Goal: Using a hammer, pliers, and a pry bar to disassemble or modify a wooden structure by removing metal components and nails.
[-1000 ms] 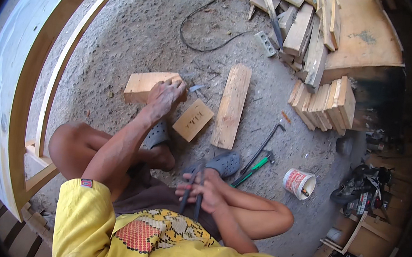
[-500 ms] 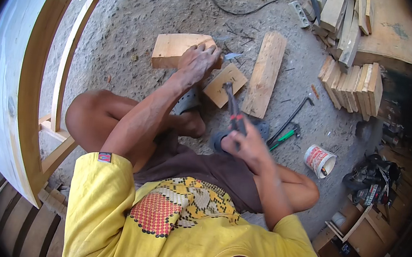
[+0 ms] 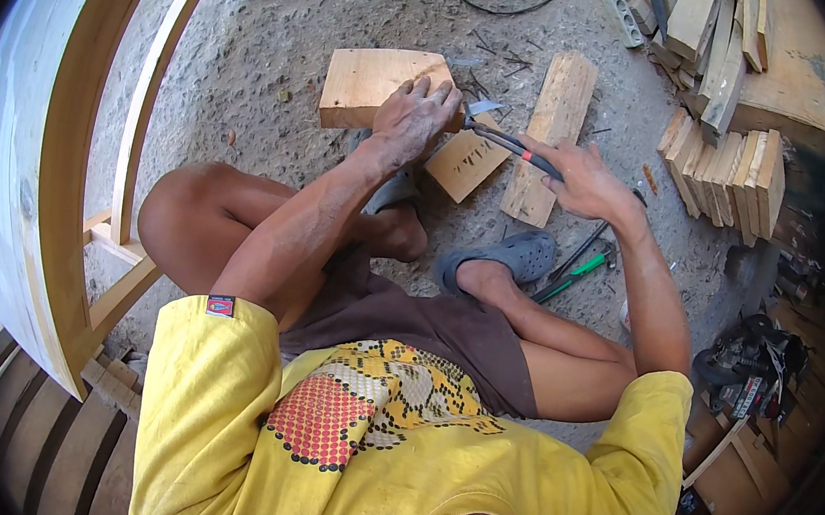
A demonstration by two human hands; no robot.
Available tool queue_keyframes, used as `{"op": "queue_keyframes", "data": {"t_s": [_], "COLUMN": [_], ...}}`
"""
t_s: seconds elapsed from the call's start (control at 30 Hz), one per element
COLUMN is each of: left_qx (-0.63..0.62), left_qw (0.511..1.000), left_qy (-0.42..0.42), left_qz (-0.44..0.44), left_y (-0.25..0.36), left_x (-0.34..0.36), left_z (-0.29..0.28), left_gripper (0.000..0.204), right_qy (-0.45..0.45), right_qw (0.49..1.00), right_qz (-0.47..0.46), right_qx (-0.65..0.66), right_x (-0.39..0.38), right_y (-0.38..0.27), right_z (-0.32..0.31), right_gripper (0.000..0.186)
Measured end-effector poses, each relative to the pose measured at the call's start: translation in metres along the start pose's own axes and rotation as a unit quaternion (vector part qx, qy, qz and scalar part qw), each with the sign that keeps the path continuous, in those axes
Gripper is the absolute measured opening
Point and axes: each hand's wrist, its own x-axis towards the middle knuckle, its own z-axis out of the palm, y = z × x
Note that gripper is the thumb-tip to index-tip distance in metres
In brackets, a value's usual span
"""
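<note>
My left hand (image 3: 412, 122) is closed over the right end of a thick pale wooden block (image 3: 363, 79), fingers across its top edge. The block is tilted up off the ground above my left shoe. My right hand (image 3: 581, 180) grips the handles of dark pincers (image 3: 501, 140) with red bands. Their head meets the block's right end beside my left fingers; whether the jaws hold a nail is too small to tell. Just below lies a small wooden board (image 3: 464, 167) with dark marks. Past it, a longer wooden piece (image 3: 562, 97) rests partly behind the pincers.
Loose nails (image 3: 515, 62) are scattered beyond the block. A green-handled tool (image 3: 577, 273) lies right of my shoe (image 3: 501, 257). Stacked wood pieces (image 3: 732, 181) and a power strip (image 3: 622, 20) are at the far right. A wooden frame (image 3: 82, 152) stands on my left.
My right hand has swung up and away, bringing the pincers' head from over the small board to the block's right end. My left hand stays on the block. My right arm now largely covers the white bucket.
</note>
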Motion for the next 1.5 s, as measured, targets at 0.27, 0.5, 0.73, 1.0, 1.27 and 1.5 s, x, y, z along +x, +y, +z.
{"op": "queue_keyframes", "data": {"t_s": [0.27,0.5,0.73,1.0,1.27,1.5], "left_qx": [0.011,-0.126,-0.254,-0.267,-0.234,-0.169], "left_qw": [1.0,0.988,0.953,0.963,0.971,0.981], "left_qy": [0.01,-0.04,-0.114,-0.003,-0.035,-0.084], "left_qz": [0.013,-0.085,-0.117,0.024,0.014,0.04], "left_y": [0.003,-0.035,-0.08,-0.106,-0.083,-0.052], "left_x": [-0.008,0.0,-0.013,-0.003,0.011,0.004], "left_z": [0.008,-0.065,-0.117,-0.105,-0.094,-0.084], "left_gripper": [0.045,0.064,0.059,0.061,0.051,0.043], "right_qy": [0.013,0.103,0.217,0.257,0.109,-0.019], "right_qw": [0.992,0.982,0.94,0.919,0.983,0.998], "right_qz": [-0.102,-0.145,-0.258,-0.3,-0.147,-0.055], "right_qx": [0.076,0.06,-0.042,0.002,0.026,-0.033], "right_x": [0.024,0.035,0.077,0.119,0.021,-0.007], "right_y": [0.034,0.023,-0.001,-0.003,-0.028,-0.045], "right_z": [0.015,-0.002,-0.036,-0.022,-0.045,-0.061], "right_gripper": [0.062,0.04,0.045,0.041,0.065,0.064]}}
